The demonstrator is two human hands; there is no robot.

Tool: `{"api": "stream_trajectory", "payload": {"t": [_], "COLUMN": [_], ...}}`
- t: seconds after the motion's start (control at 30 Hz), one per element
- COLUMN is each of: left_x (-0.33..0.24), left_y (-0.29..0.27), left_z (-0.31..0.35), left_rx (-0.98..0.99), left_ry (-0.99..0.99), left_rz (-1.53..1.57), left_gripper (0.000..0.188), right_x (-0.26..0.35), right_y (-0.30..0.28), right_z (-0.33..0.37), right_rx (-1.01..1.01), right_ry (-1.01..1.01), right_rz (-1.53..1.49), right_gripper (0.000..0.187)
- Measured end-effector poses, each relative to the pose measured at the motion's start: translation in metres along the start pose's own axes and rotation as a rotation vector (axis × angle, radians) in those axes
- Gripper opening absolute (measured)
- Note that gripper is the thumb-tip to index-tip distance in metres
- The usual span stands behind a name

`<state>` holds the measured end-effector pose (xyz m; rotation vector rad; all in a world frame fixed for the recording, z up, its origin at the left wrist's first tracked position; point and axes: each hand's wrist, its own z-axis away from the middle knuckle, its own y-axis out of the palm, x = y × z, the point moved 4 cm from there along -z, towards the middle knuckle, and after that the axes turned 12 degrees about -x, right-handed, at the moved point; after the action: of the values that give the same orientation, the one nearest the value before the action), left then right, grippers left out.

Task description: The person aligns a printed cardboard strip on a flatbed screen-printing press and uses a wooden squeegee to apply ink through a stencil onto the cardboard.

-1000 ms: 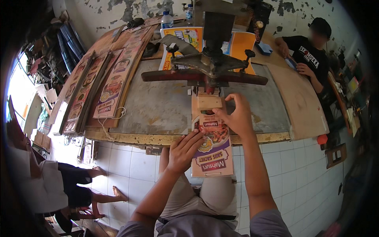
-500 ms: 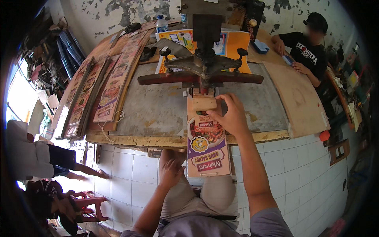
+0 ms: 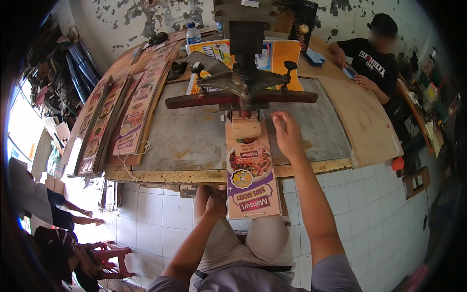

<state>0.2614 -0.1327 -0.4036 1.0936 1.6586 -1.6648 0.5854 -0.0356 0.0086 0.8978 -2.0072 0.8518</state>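
Observation:
In front of me a long printed stack of card strips (image 3: 248, 168), orange and purple with a food picture, lies under a metal press (image 3: 245, 78) and juts past the table's near edge over my lap. A small wooden block (image 3: 246, 129) sits on it, under the press's foot. My right hand (image 3: 289, 134) hovers just right of the block, fingers loosely bent and apart, touching neither block nor strips. My left hand (image 3: 215, 204) is by my left knee, below the table edge and left of the strips; its fingers are mostly hidden.
On the left lie more bundles of printed strips (image 3: 134, 124) with a loose white string (image 3: 138, 158). A water bottle (image 3: 193, 34) stands at the back. At the right a co-worker (image 3: 372, 63) handles a small blue item. Other people's legs and a red stool (image 3: 116, 260) are at lower left.
My right hand has come away from the wooden block, to the right. My left hand has shifted forward from the thigh toward the knee. The person standing at left has moved.

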Motion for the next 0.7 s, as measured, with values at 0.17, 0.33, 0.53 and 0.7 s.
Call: {"api": "stream_trajectory", "payload": {"t": [0.17, 0.33, 0.53, 0.7], "left_x": [0.038, -0.085, -0.102, -0.240], "left_y": [0.017, -0.025, -0.071, -0.152], "left_z": [0.012, 0.001, 0.010, 0.028], "left_rx": [0.093, -0.106, -0.316, -0.690], "left_ry": [-0.071, 0.012, 0.015, 0.511], "left_rz": [0.416, 0.130, 0.189, -0.420], "left_gripper": [0.046, 0.037, 0.019, 0.035], "right_x": [-0.020, -0.059, -0.055, -0.066], "right_y": [0.002, 0.009, 0.034, 0.029], "right_z": [-0.028, -0.041, -0.046, -0.061], "right_rx": [0.187, 0.102, 0.167, 0.168], "right_ry": [-0.255, -0.174, -0.135, 0.001], "right_rz": [0.539, 0.634, 0.561, 0.576], "right_gripper": [0.030, 0.036, 0.053, 0.057]}}
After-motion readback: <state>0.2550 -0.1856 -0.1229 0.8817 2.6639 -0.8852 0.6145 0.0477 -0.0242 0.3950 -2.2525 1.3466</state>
